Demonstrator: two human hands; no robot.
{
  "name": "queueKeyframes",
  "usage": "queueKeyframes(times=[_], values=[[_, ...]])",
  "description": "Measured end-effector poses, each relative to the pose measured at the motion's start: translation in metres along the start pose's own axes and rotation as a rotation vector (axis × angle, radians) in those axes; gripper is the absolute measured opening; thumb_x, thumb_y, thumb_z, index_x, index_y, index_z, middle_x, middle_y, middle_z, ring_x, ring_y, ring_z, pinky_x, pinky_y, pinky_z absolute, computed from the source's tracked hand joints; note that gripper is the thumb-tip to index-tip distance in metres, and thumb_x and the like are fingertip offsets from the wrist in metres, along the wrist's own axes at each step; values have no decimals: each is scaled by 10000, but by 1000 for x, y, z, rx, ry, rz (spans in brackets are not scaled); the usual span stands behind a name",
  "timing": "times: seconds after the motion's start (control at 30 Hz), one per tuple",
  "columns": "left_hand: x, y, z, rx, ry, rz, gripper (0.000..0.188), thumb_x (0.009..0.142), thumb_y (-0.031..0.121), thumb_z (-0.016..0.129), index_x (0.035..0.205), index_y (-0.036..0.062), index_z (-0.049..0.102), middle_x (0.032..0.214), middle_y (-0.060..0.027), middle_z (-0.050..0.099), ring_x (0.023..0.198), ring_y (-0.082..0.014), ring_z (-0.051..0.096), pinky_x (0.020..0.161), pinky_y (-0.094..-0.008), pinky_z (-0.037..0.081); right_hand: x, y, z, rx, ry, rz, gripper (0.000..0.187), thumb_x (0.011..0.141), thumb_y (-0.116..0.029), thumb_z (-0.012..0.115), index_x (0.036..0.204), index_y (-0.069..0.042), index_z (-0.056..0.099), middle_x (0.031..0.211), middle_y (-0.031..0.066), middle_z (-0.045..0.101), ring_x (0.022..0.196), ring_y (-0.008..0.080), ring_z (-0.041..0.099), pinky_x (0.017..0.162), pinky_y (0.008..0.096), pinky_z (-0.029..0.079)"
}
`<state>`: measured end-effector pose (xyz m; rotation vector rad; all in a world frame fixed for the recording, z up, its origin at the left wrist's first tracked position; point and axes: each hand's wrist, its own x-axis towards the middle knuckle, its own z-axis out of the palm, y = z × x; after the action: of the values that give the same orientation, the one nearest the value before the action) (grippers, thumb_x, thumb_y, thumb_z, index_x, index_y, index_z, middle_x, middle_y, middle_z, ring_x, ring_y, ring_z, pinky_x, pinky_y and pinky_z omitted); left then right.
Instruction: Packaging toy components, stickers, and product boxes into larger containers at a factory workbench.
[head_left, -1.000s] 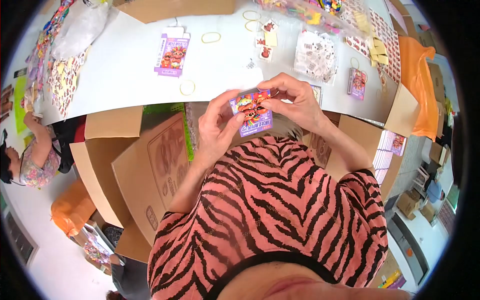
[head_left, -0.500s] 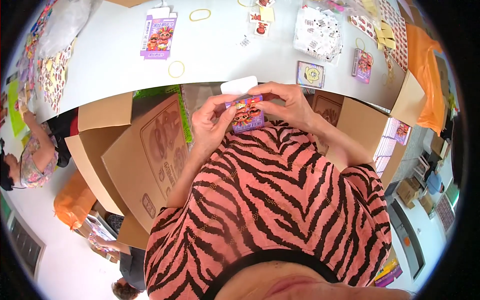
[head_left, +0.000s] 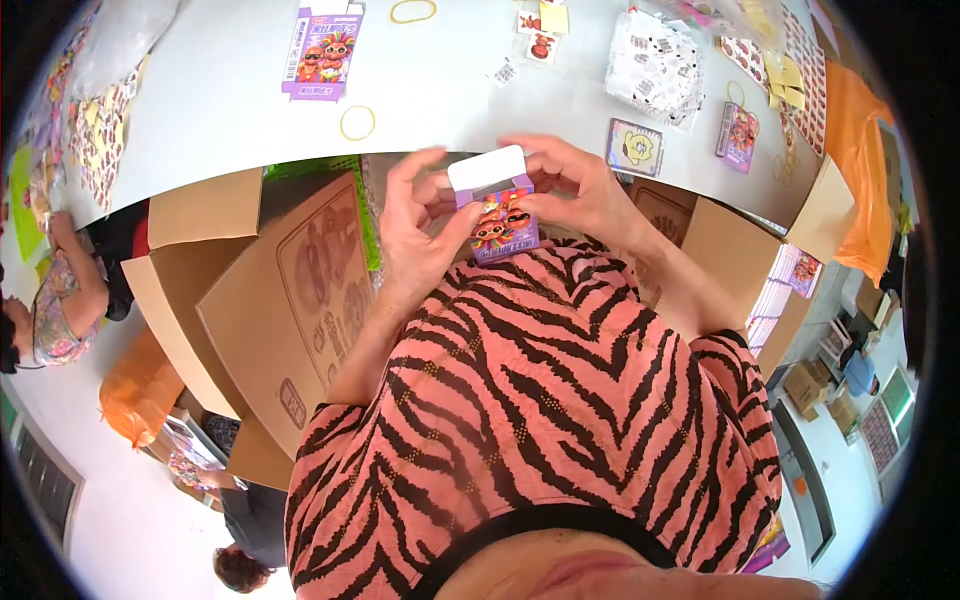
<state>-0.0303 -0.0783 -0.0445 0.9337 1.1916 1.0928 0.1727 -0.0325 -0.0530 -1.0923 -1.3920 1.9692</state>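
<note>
Between my hands, just off the table's near edge, is a small purple printed carton (head_left: 506, 226) with colourful cartoon figures. Its white top flap (head_left: 488, 170) stands up and the top looks unclosed. My left hand (head_left: 425, 215) grips the carton's left side, thumb on the front and the index finger lifted away. My right hand (head_left: 575, 190) holds the right side, thumb on the front face and fingers behind the top; those fingers are slightly blurred. A flattened purple carton (head_left: 325, 55) lies on the table beyond my left hand.
The white table (head_left: 230, 90) carries rubber bands (head_left: 357, 123), a card with a yellow character (head_left: 635, 147), another purple carton (head_left: 738, 137) and a stack of white printed packets (head_left: 655, 70). Open cardboard boxes (head_left: 205, 300) flank me; the right one holds packed cartons (head_left: 790, 285). Other people work at left.
The white flap has come upright, leaving the carton's top showing. My fingers have spread away from the top, and the carton has shifted slightly right.
</note>
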Motion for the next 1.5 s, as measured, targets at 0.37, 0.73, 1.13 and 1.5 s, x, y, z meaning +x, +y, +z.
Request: queueKeyframes(times=[0.37, 0.73, 1.13, 1.5], values=[[5, -4, -10, 179, -170, 188, 157, 815, -9, 636, 971, -15, 634, 1002, -113, 652, 897, -156, 633, 797, -277, 534, 0, -6, -3, -327, -9, -307, 210, 836, -44, 635, 1041, 3, 628, 1039, 119, 638, 904, 158, 619, 808, 272, 492], [15, 16, -16, 100, -281, -57, 134, 867, 62, 614, 966, -28, 610, 873, -66, 651, 805, -85, 599, 713, -229, 490, 5, -35, -4, -189, -85, 27, 141, 862, -90, 619, 967, -2, 654, 864, 44, 662, 776, 55, 581, 700, 206, 476], [23, 15, -23, 81, -363, -114, 90, 866, 28, 599, 942, -21, 606, 856, -39, 633, 794, -74, 593, 710, -223, 494, 4, -36, 2, -331, -43, -35, 123, 842, -67, 609, 923, 12, 656, 852, 59, 666, 732, 82, 599, 663, 229, 488], [15, 1, -22, 254, -324, 65, 125, 832, 3, 626, 957, -5, 635, 868, -79, 669, 795, -95, 621, 701, -222, 505, -7, -15, -7, -657, -74, -431, 230, 841, -53, 612, 1067, -53, 653, 1011, 120, 650, 814, 205, 656, 684, 270, 539]])
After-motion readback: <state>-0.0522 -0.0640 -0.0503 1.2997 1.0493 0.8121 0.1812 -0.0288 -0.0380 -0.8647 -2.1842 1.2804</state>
